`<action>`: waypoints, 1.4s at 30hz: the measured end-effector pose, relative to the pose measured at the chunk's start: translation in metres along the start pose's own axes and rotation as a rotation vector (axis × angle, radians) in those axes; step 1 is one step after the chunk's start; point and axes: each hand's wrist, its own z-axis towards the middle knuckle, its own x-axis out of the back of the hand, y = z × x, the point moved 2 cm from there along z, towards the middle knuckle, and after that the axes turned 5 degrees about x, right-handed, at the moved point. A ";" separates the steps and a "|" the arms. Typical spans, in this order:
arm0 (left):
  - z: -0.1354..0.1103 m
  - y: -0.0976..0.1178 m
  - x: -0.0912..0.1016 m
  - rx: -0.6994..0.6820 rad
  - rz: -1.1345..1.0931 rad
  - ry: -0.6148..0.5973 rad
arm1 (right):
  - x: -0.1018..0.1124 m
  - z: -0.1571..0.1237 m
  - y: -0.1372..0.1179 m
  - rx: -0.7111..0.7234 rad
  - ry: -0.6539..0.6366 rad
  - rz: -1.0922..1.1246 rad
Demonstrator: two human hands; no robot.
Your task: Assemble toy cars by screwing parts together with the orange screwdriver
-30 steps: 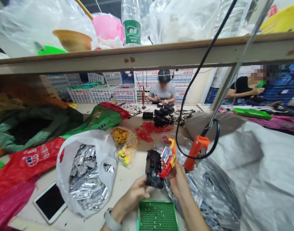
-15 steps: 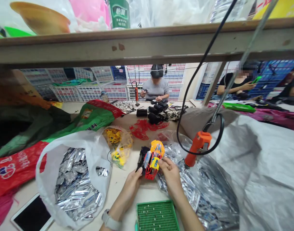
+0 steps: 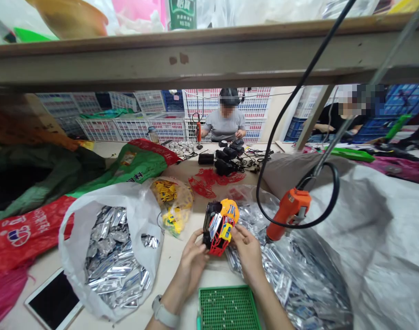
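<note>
Both my hands hold a small toy car over the table; it has a black base, a red frame and a yellow top. My left hand grips its lower left side, fingers curled around the black part. My right hand pinches its right side, thumb and fingers closed on the red frame. An orange electric screwdriver hangs on a black cable just right of the toy.
A green screw tray lies near the table's front edge. A white bag of silver parts sits left, a bag of yellow parts behind it, a tablet at lower left. Two other people work at the far side.
The toy has been turned so its yellow top faces up and sits a little higher. The view shifted slightly; both hands kept their hold.
</note>
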 end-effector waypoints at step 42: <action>-0.091 0.004 0.042 -0.121 0.353 0.354 | 0.044 -0.077 -0.102 0.672 -0.222 -0.621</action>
